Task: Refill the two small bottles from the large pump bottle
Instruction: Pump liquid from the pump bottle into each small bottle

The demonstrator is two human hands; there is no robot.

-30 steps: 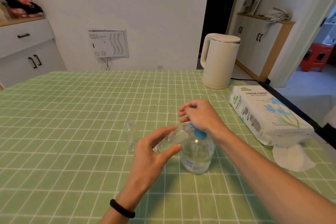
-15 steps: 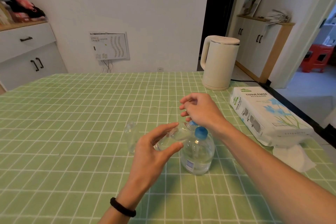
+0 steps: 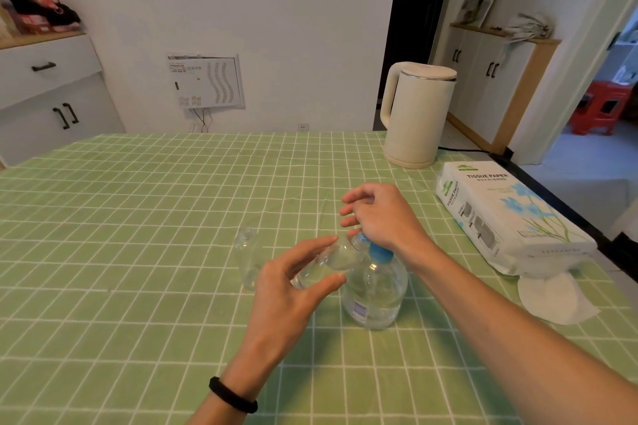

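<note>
— Pump bottle (image 3: 374, 290): where does it stand?
— Upright on the green checked tablecloth (image 3: 138, 217), near the middle. The right hand (image 3: 383, 217) lies over its blue pump head (image 3: 379, 252), fingers loosely bent; whether any finger grips it, I cannot tell.
— And the small bottles?
— The left hand (image 3: 293, 297) pinches one small bottle (image 3: 331, 262), tilted, its mouth at the pump. The other small bottle (image 3: 249, 257) stands at nine o'clock of the big one.
— Anything else?
— A kettle (image 3: 419, 114) at one o'clock, a tissue pack (image 3: 507, 214) at two.
</note>
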